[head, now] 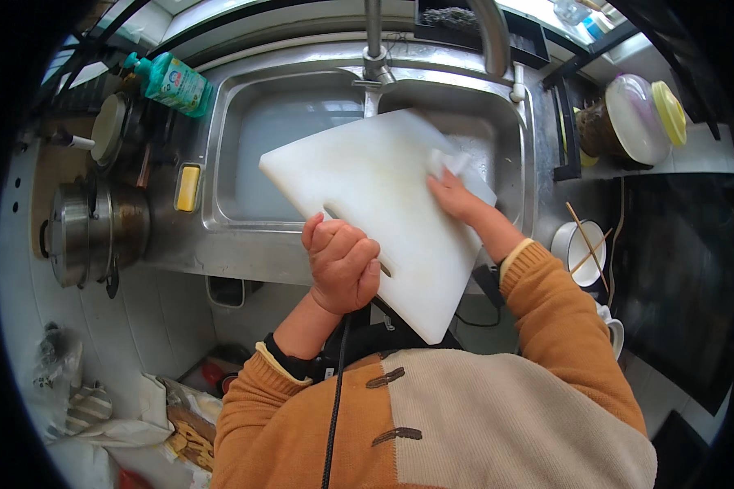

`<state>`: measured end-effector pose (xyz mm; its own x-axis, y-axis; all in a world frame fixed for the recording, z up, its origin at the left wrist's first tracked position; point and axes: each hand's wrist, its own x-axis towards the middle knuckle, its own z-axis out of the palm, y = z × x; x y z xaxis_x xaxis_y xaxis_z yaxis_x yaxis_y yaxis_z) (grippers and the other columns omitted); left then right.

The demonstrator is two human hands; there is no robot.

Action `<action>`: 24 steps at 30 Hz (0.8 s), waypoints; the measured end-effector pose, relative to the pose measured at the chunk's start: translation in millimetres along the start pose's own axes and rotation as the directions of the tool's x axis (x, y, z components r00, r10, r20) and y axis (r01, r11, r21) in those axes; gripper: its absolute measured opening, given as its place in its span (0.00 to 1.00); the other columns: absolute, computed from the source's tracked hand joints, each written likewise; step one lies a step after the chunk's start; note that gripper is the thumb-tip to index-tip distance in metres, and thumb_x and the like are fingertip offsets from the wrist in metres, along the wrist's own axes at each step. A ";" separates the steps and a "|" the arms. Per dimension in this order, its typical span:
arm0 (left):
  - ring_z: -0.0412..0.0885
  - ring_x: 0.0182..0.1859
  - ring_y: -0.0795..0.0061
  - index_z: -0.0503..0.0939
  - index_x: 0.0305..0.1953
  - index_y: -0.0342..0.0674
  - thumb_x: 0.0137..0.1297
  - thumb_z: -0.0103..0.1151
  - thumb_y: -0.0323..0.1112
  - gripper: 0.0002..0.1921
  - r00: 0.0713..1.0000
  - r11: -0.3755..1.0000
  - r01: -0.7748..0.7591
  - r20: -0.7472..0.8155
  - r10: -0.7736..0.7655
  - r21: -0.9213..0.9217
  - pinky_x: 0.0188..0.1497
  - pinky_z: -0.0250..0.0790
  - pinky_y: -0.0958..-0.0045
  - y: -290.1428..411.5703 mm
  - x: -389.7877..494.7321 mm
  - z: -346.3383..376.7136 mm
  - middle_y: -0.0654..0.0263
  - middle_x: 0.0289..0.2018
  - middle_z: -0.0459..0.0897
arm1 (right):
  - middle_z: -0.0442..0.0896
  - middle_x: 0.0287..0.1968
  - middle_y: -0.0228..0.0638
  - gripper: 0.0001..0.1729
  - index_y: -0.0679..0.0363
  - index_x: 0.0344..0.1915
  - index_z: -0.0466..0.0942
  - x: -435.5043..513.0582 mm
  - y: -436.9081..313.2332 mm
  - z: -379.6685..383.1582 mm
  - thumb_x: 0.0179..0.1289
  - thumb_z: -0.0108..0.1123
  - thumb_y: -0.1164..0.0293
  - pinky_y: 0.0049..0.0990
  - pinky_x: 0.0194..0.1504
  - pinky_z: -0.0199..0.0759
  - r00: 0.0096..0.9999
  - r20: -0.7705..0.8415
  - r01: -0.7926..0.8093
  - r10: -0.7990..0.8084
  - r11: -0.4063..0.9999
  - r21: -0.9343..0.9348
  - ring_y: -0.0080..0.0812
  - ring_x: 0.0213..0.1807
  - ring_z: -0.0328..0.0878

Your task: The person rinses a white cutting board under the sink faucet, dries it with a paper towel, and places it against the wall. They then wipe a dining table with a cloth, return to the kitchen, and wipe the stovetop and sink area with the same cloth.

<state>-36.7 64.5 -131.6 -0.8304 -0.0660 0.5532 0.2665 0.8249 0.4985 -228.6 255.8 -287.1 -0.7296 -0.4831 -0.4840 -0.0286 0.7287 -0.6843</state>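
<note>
A large white cutting board [367,165], probably plastic, is held tilted over the double-bowl stainless steel sink [251,228]. My left hand [344,263] is closed around the board's near-left edge at its slotted handle, with the thumb towards me. On the board's upper right face, my right hand [455,194] presses a white cloth or wipe [448,160], partly hidden under the fingers and slightly blurred. Cloudy water stands in the left bowl [281,134]. The right bowl [495,128] is partly covered by the board. Above the divider rises the metal faucet [376,64].
Left of the sink are a yellow soap bar [188,188] in a dish, a green pump bottle [174,82] and a steel pot [92,232]. To the right are a white bowl [578,250] with chopsticks [587,244] across it and a jar [636,119] with a yellow lid.
</note>
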 end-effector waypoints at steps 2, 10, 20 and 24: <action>0.72 0.43 0.67 0.78 0.28 0.48 0.52 0.54 0.35 0.03 1.000 1.000 0.006 0.005 -0.006 0.012 0.69 0.47 0.60 2.0 0.0 -0.8 0.71 0.29 0.75 | 0.58 0.73 0.62 0.44 0.75 0.73 0.48 -1.9 -40.4 9.4 0.74 0.44 0.50 0.39 0.75 0.46 0.983 0.027 0.182 -0.181 0.982 -0.046 0.57 0.75 0.53; 0.72 0.43 0.66 0.79 0.29 0.47 0.54 0.54 0.35 0.04 0.999 0.999 -0.002 0.054 0.000 0.041 0.69 0.46 0.60 4.3 0.1 -2.8 0.70 0.30 0.75 | 0.64 0.71 0.54 0.36 0.62 0.75 0.52 -60.9 -65.2 -1.7 0.73 0.44 0.60 0.42 0.73 0.51 0.823 0.061 0.566 -0.564 0.810 -0.152 0.60 0.71 0.59; 0.73 0.43 0.68 0.79 0.29 0.48 0.55 0.53 0.37 0.05 0.999 0.999 -0.028 0.030 0.028 0.018 0.68 0.47 0.60 0.4 -0.1 -2.3 0.71 0.30 0.75 | 0.64 0.71 0.57 0.32 0.64 0.71 0.60 -68.6 33.4 -33.5 0.76 0.40 0.55 0.38 0.72 0.53 0.994 0.011 0.104 -0.106 0.989 0.106 0.51 0.74 0.58; 0.73 0.43 0.68 0.79 0.29 0.47 0.57 0.53 0.38 0.05 0.998 0.999 -0.040 0.038 0.039 0.016 0.68 0.47 0.60 -1.1 1.4 -3.9 0.70 0.29 0.75 | 0.55 0.75 0.55 0.34 0.62 0.74 0.55 -45.7 -38.4 -3.3 0.77 0.39 0.56 0.36 0.77 0.39 0.969 0.012 0.246 -0.246 0.968 -0.051 0.48 0.80 0.44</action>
<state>-36.3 61.3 -128.7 -0.8375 -0.0120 0.5463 0.2917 0.8355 0.4656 -196.4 251.5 -236.9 -0.6922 -0.6530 -0.3074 -0.2423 0.6114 -0.7533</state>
